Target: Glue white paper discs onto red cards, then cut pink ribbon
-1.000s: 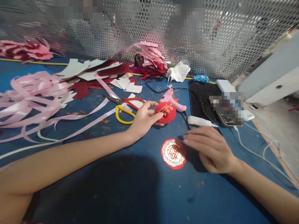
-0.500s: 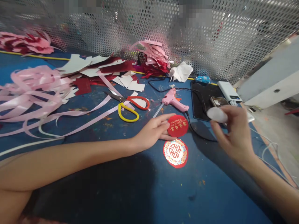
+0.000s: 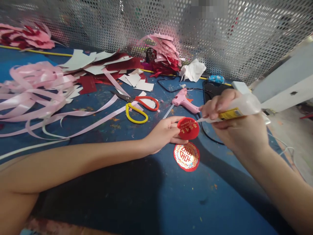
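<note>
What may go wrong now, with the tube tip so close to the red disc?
Glue from the glue tube in the right hand may smear the left hand, which pinches the red disc at its edge. A drip might land on the round sticker lying just below.

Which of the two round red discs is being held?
The plain red disc with gold writing, pinched by the left hand, at the nozzle of the glue tube. The other disc, with a white patterned centre, lies on the table.
</note>
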`<state>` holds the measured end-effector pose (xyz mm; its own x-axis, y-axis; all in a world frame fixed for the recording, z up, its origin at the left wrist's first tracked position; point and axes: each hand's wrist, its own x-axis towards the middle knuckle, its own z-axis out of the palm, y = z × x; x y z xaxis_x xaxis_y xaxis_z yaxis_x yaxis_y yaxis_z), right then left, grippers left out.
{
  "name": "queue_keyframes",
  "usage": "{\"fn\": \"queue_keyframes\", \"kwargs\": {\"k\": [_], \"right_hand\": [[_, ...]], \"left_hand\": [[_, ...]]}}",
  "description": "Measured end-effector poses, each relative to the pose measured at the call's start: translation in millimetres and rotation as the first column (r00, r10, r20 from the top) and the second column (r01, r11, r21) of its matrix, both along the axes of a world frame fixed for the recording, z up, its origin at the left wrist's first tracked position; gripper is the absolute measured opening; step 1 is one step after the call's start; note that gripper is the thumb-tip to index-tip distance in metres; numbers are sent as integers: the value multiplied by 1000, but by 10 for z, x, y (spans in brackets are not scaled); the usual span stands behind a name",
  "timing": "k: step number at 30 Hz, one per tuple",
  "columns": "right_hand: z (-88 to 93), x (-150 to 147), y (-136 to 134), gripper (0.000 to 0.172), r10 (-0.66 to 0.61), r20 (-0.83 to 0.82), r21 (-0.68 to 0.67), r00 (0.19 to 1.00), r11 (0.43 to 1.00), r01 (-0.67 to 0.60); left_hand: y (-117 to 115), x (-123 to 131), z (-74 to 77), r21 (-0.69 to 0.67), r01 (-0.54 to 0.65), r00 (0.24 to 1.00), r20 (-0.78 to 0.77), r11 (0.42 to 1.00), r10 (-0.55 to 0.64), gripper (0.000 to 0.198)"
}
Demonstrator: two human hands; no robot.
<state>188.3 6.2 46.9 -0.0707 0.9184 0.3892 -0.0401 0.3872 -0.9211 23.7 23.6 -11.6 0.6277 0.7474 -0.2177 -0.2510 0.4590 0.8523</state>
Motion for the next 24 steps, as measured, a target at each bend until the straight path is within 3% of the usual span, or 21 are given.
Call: {"fn": "queue_keyframes", "kwargs": {"k": [5,10,15,24], "right_hand": [[-46,-232,77,19,4,-132,-117,991,993,-19],[-72,-200,123,20,9,-114,-185,993,982,-31],[-32,-119,146,35,17,-7,-187,1000,982,-18],[-52,-137,179,16,-19,-56,-124,998,992,12]], "left_hand": [[16,7,-18,-63,-29,999,32,998,31,39],[15,13,-11,-63,-45,998,32,997,48,35],[9,17,-4,-63,-62,998,21,996,64,33],[10,38,4,-78,-79,997,10,994,80,34]]}}
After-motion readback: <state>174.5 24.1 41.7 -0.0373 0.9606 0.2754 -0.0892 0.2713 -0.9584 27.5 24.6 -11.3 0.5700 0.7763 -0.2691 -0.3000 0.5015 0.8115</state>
